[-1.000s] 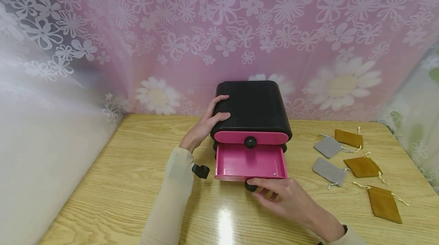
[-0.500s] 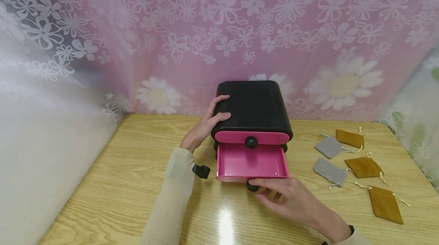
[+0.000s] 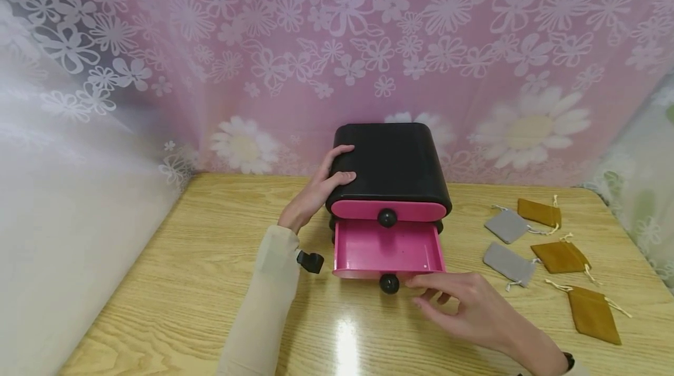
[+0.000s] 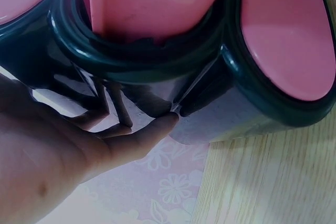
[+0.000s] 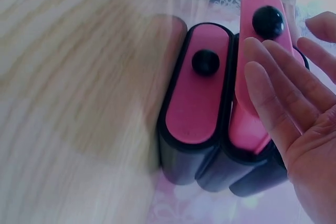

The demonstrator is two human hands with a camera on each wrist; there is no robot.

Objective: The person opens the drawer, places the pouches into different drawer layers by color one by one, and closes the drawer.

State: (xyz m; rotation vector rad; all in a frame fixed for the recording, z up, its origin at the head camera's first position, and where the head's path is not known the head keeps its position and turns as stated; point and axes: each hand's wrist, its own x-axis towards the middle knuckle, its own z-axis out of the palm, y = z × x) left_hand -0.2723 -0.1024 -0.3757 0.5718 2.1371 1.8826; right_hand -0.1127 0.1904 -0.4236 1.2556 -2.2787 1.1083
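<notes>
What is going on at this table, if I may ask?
A person's left hand rests on the left side of a black cabinet, whose pink middle drawer stands pulled out. The right hand is beside that drawer's black knob, not gripping it. Five drawstring pouches, three brown and two grey, lie on the table to the right.

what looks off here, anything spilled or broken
Nothing looks plainly spilled or broken. A white speck in the open drawer, near its front right corner, looks odd because it stands out against the pink; it's too small to identify.
</notes>
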